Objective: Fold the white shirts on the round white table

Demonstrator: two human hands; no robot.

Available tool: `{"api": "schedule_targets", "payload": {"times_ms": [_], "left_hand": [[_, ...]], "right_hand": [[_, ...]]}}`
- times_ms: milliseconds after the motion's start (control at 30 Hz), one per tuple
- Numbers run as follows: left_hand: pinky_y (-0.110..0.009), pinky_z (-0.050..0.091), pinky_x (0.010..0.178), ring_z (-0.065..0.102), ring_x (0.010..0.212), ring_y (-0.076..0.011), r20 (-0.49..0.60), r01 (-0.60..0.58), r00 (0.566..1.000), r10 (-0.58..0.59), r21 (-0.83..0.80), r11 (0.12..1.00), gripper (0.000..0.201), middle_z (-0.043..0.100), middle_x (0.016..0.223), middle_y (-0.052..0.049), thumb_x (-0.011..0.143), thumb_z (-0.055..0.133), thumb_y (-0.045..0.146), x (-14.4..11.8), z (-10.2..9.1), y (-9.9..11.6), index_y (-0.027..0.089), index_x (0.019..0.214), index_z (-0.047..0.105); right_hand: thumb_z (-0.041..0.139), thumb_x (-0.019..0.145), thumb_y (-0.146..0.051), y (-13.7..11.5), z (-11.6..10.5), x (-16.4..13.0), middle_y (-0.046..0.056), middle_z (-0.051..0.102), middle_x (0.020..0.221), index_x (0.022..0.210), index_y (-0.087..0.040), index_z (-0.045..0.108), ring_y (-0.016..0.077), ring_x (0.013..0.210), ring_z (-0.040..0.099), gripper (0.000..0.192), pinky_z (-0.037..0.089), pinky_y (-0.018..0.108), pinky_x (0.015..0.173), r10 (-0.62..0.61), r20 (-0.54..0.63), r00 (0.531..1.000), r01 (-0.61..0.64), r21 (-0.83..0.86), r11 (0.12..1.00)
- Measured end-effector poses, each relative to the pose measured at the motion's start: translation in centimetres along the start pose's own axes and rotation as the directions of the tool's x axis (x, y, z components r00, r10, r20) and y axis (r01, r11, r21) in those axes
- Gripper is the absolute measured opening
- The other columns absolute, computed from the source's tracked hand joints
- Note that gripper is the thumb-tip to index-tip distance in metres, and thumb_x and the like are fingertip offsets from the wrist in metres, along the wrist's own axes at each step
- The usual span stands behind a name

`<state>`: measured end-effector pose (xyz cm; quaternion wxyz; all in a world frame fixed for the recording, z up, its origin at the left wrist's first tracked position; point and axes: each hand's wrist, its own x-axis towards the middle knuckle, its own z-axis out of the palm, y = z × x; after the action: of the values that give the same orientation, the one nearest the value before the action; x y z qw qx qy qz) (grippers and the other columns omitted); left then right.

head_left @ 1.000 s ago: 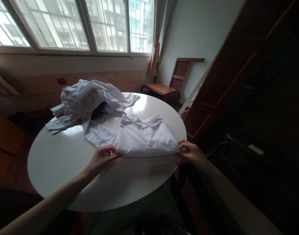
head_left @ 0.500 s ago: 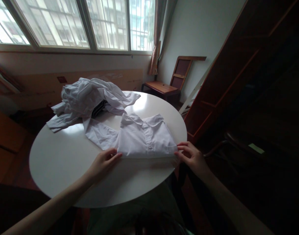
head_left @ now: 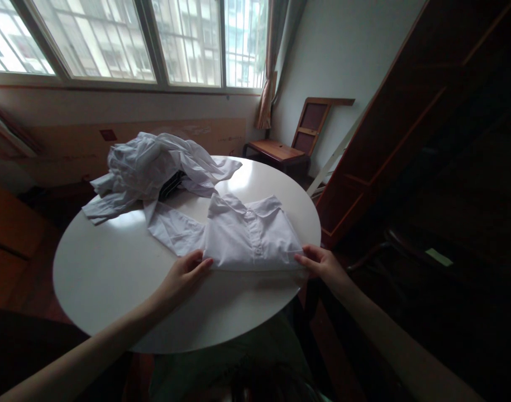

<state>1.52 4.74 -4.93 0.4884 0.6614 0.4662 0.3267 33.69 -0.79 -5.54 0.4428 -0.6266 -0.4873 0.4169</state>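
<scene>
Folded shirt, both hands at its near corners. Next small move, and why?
Probably let go and draw both hands back. The folded white shirt lies flat on the round table, collar up and edges squared; the left hand and right hand only rest at its near corners. The crumpled pile sits unfolded behind it.

Left hand (head_left: 180, 277): bare, no ring or glove visible.
Right hand (head_left: 322, 264): bare as well, slender fingers.
Forearms: uncovered along their whole visible length, no sleeve, watch or band (lighting dim).
Torso: dark greenish garment at bottom edge.
Hair: dark, blurred at the lower rim.
</scene>
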Motion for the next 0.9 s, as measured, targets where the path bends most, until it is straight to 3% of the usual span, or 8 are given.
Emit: {"api": "schedule_targets", "payload": {"times_ms": [167,467,667,800,900], "left_hand": [[-0.020,0.031,0.048,0.043,0.055,-0.0110,-0.023,-0.021,1.000,0.021,0.005,1.000,0.031,0.047,0.058,0.003,0.072,0.059,0.046,0.1,-0.1,-0.6,0.017,0.067,0.052],[-0.019,0.028,0.044,0.040,0.051,-0.0090,0.034,0.080,0.997,-0.075,-0.199,0.977,0.037,0.044,0.058,0.004,0.068,0.062,0.051,-0.3,-0.1,0.0,0.017,0.069,0.047],[-0.019,0.025,0.043,0.037,0.048,-0.0085,-0.015,0.086,0.996,-0.088,-0.082,0.993,0.040,0.039,0.055,0.005,0.072,0.054,0.055,-0.1,-0.2,-0.4,0.018,0.064,0.042],[-0.020,0.025,0.045,0.035,0.050,-0.0093,-0.071,0.045,0.997,-0.037,0.118,0.992,0.040,0.035,0.053,0.004,0.073,0.052,0.052,0.1,-0.3,-0.3,0.018,0.056,0.040],[-0.021,0.025,0.048,0.034,0.052,-0.0097,-0.082,0.010,0.997,0.009,0.226,0.974,0.040,0.036,0.053,0.003,0.069,0.054,0.049,0.4,-0.6,-0.2,0.017,0.049,0.038]], "right_hand": [[0.066,0.064,-0.057,-0.1,-0.3,0.1,0.001,0.061,0.068,0.074,-0.017,0.060,0.0134,0.060,0.055,0.042,0.042,0.024,0.052,0.012,0.074,0.997,-0.015,0.029,0.999],[0.070,0.060,-0.055,0.4,-0.5,-0.5,0.000,0.058,0.063,0.068,-0.017,0.056,0.0122,0.058,0.053,0.042,0.043,0.025,0.056,0.073,0.098,0.992,-0.085,0.120,0.989],[0.067,0.064,-0.053,0.0,-0.7,-0.6,0.000,0.056,0.063,0.066,-0.016,0.055,0.0128,0.061,0.052,0.039,0.040,0.024,0.056,0.030,0.129,0.991,-0.029,-0.006,1.000],[0.062,0.069,-0.051,0.6,0.0,-1.1,-0.004,0.043,0.052,0.057,-0.018,0.046,0.0100,0.052,0.041,0.038,0.032,0.023,0.050,-0.088,0.007,0.996,0.088,-0.172,0.981],[0.058,0.072,-0.049,1.0,0.3,-1.6,-0.002,0.043,0.054,0.052,-0.019,0.043,0.0117,0.056,0.042,0.039,0.034,0.025,0.053,-0.216,-0.086,0.973,0.180,-0.309,0.934]]}}
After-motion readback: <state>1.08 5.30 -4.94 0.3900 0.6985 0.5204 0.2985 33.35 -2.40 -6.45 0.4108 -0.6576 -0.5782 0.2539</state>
